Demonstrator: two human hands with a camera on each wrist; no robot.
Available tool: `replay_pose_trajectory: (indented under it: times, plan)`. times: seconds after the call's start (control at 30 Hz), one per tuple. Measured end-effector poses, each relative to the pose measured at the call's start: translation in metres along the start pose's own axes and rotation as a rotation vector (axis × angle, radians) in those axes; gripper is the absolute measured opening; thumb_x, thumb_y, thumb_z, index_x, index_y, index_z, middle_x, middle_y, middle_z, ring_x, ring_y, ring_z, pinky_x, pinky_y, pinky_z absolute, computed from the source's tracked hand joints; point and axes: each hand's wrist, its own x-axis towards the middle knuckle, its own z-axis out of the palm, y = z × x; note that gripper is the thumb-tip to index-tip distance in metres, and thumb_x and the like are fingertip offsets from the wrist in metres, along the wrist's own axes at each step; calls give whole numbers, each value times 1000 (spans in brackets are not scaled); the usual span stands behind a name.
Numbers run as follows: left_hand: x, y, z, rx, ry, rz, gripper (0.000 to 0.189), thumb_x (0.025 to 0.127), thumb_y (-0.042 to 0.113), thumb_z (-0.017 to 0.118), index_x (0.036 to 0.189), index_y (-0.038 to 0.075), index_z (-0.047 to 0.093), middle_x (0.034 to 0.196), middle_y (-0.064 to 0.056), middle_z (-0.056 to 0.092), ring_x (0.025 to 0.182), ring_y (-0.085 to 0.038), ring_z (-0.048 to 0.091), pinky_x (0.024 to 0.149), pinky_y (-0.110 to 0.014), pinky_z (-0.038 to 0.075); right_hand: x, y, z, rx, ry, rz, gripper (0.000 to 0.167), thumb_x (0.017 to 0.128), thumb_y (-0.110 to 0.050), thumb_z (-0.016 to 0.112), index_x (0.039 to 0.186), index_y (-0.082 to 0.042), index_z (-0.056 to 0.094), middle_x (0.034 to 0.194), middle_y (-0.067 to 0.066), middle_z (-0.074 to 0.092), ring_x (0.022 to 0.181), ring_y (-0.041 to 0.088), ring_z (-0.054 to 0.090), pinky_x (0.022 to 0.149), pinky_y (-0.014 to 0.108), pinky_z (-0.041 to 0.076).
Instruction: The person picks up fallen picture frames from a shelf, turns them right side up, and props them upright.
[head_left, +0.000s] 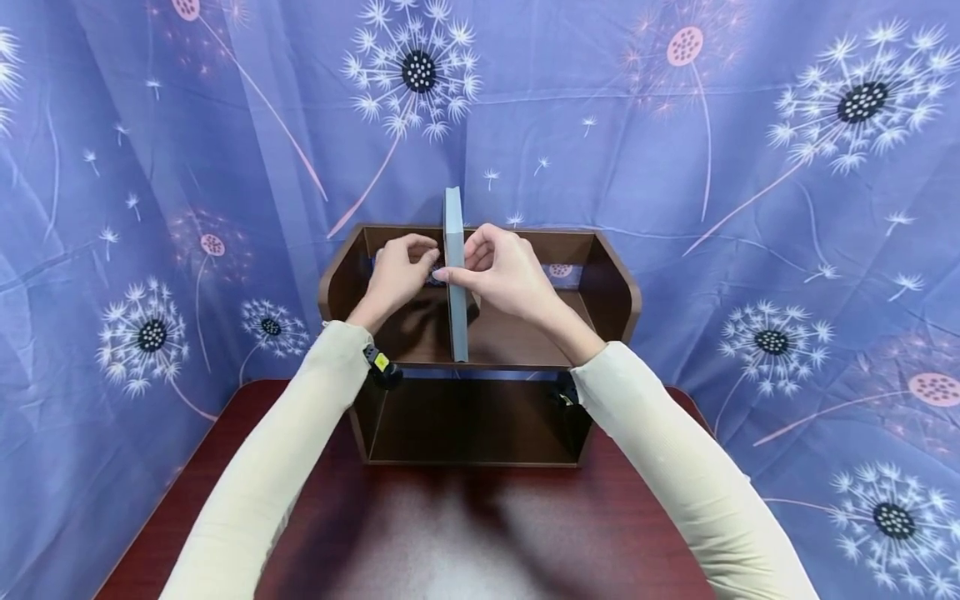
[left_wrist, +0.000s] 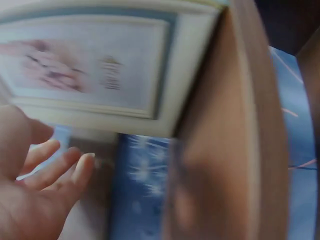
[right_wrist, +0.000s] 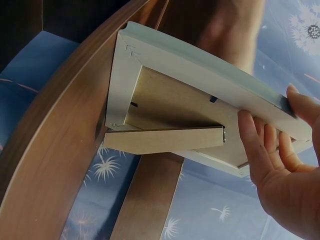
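A light grey-blue picture frame (head_left: pixel 458 325) stands upright and edge-on on the upper board of a brown shelf (head_left: pixel 517 337). My right hand (head_left: pixel 513 271) pinches its near upright edge, thumb on the left side and fingers behind. In the right wrist view, the frame's back shows a fold-out support leg (right_wrist: pixel 165 139) swung out. Left of the frame is my left hand (head_left: pixel 399 273), its fingers loosely bent and holding nothing. The left wrist view shows the frame's front with a blurred pink picture (left_wrist: pixel 55 67) and small text, apart from the fingers.
The shelf has raised side panels (head_left: pixel 611 279) and a lower compartment (head_left: pixel 472 421). It stands on a dark red table (head_left: pixel 450 533). A blue curtain (head_left: pixel 540 133) with dandelion prints hangs behind and on both sides.
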Motion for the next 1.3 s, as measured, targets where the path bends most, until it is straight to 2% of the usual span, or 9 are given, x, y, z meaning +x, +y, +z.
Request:
replay_pose_trajectory:
  times: [0.13, 0.23, 0.3, 0.43, 0.6, 0.7, 0.87, 1.07, 1.3]
  plan:
    - [-7, 22, -20, -68, 108, 127, 31, 109, 29, 57, 127, 9, 74, 120, -11, 79, 111, -23, 75, 102, -39, 58, 0, 2, 0, 9, 6, -18, 39, 84, -40, 89, 97, -13, 64, 90, 3, 72, 83, 16, 68, 76, 29, 55]
    - [-14, 40, -35, -111, 128, 262, 35, 111, 33, 53, 127, 11, 75, 123, -10, 78, 112, -20, 75, 101, -37, 58, 0, 3, 1, 12, 9, -23, 39, 84, -40, 90, 97, -14, 64, 90, 2, 72, 83, 16, 69, 76, 28, 55]
    - [-18, 51, -44, -91, 100, 359, 36, 111, 33, 53, 130, 10, 73, 128, -9, 76, 115, -21, 74, 103, -38, 58, 0, 4, 1, 12, 10, -27, 39, 84, -40, 90, 98, -14, 64, 90, 2, 73, 83, 15, 69, 75, 28, 55]
    - [-20, 66, -56, 55, -30, 496, 41, 109, 33, 57, 143, 11, 65, 145, -8, 67, 131, -26, 66, 114, -44, 52, 0, 4, 0, 11, 14, -36, 39, 84, -39, 89, 99, -14, 63, 91, 2, 73, 83, 15, 70, 76, 29, 55]
    - [-18, 70, -63, 240, -205, 522, 57, 107, 40, 60, 157, 15, 51, 161, -6, 53, 152, -24, 47, 127, -44, 37, -3, 4, 0, 7, 4, -40, 39, 86, -39, 88, 101, -14, 63, 93, 1, 72, 85, 14, 70, 78, 30, 55]
    - [-18, 67, -64, 285, -262, 548, 60, 106, 39, 62, 159, 14, 48, 163, -7, 50, 155, -23, 43, 129, -44, 35, -4, 5, 0, -1, -4, -48, 38, 87, -39, 87, 101, -14, 63, 93, 1, 72, 86, 13, 70, 78, 30, 55]
    - [-17, 60, -61, 297, -226, 640, 59, 104, 32, 67, 156, 10, 51, 160, -11, 54, 153, -27, 47, 127, -45, 38, -4, 10, -6, -26, -86, -96, 30, 93, -35, 81, 105, -12, 65, 100, 2, 73, 93, 14, 71, 82, 30, 56]
    - [-18, 56, -60, 280, -182, 677, 58, 103, 30, 70, 154, 8, 54, 157, -13, 56, 150, -28, 51, 126, -45, 39, 3, 25, -22, 42, -302, -139, 16, 97, -4, 67, 113, -1, 66, 115, 16, 71, 106, 23, 71, 97, 42, 60]
    - [-18, 54, -55, 266, -178, 669, 61, 102, 32, 70, 155, 10, 52, 160, -12, 53, 153, -26, 47, 128, -43, 37, 16, 49, 0, -199, -184, -147, 30, 93, -10, 77, 118, 2, 66, 114, 20, 76, 104, 31, 77, 93, 42, 63]
